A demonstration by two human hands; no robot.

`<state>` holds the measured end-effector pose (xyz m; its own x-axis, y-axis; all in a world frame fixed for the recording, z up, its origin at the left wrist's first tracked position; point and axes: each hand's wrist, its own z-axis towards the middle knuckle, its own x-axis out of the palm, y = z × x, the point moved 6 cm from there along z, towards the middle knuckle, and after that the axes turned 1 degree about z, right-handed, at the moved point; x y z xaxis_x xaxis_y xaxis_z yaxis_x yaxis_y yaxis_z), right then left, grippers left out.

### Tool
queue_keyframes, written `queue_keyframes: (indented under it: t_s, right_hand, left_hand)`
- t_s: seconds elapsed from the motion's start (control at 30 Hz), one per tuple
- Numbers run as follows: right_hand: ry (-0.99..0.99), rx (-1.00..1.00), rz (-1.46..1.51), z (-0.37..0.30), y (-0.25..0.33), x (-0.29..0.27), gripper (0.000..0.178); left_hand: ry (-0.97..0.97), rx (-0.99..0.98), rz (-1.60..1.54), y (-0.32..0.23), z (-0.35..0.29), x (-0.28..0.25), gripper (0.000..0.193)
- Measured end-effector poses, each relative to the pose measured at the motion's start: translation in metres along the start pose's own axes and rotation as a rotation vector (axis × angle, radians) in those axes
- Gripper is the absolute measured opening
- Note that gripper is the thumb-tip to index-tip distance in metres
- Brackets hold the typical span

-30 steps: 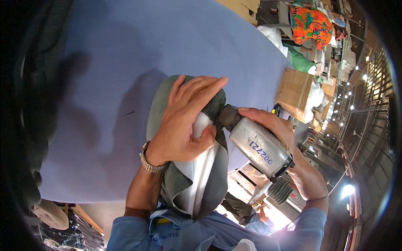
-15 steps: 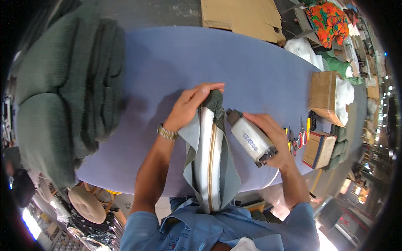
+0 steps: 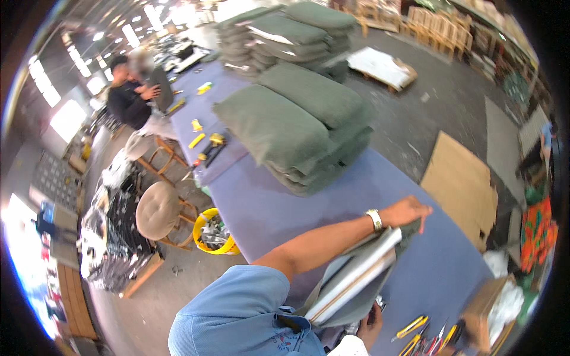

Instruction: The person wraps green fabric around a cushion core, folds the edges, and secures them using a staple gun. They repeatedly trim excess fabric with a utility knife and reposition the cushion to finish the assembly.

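My left hand [image 3: 408, 212], with a metal watch on its wrist, is closed on the far end of a green fabric-covered panel [image 3: 360, 274]. White padding and a thin wooden edge show along the panel's open side, with loose grey-green fabric flaps hanging around it. The panel's near end leans against my blue shirt. Low in the picture, my right hand [image 3: 371, 327] is curled beside the panel, around a staple gun [image 3: 382, 304]. Only small silver parts of that tool show; the panel and my body hide the rest.
Stacked green cushions [image 3: 297, 121] stand on the blue table [image 3: 255, 207]. Cutters and scissors [image 3: 430, 338] lie right, near a cardboard box [image 3: 478, 311]. A yellow bucket [image 3: 212, 231] and round stool [image 3: 159, 210] stand left. Another person [image 3: 132, 98] works at the table's far end.
My view has swung left and up, bringing the far end of the table into sight. The panel now slants to the right, still in my left hand. The staple gun is now mostly hidden.
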<state>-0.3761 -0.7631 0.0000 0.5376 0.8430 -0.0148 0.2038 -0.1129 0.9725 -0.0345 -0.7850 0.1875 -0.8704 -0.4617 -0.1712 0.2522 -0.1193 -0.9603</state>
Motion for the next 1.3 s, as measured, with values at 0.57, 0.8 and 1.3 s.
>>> queue_keyframes:
  t_s: [0.57,0.8,1.3]
  right_hand:
    - [0.589,0.035,-0.492,-0.037,-0.075,0.069,0.047]
    - [0.615,0.218,-0.400,-0.060,-0.074,0.117,0.047]
    - [-0.066,-0.099,-0.689,0.084,0.160,0.056,0.053]
  left_hand:
    - [-0.615,0.303,0.537,-0.169,-0.271,-0.052,0.045]
    - [-0.764,0.128,0.390,-0.143,-0.414,-0.113,0.039]
    - [-1.349,-0.394,-0.383,0.038,-0.551,-0.062,0.070]
